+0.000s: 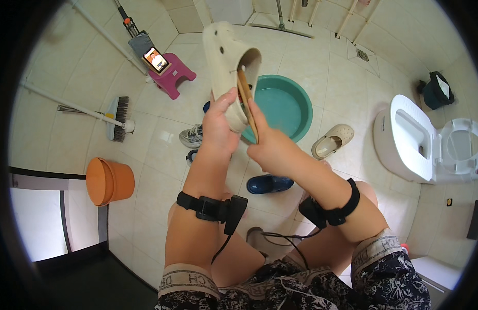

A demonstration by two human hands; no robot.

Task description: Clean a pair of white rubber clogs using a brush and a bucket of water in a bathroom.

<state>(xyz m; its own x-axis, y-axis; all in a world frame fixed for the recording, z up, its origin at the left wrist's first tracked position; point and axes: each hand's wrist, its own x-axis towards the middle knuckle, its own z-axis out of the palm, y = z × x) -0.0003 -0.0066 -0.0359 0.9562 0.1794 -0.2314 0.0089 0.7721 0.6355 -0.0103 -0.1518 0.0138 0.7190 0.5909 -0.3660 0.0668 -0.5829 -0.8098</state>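
My left hand (220,122) grips a cream clog (219,66) by its heel end and side, holding it up above the floor with the toe pointing away. In my right hand (274,145) is a wooden-handled brush (245,93); its far end reaches the clog's opening, and its bristles are mostly hidden. Just beyond my hands a green plastic basin (287,104) stands on the tiles with water in it. A matching cream clog (333,140) lies on the floor to the right. Below my hands is a dark blue slipper (269,184).
Grey sneakers (191,136) sit partly behind my left arm. An orange bucket (113,181) and a broom (118,119) are at left. A pink stool (173,75) bears a lit phone (156,59). At right are a white squat toilet (407,139) and a small bin (436,93).
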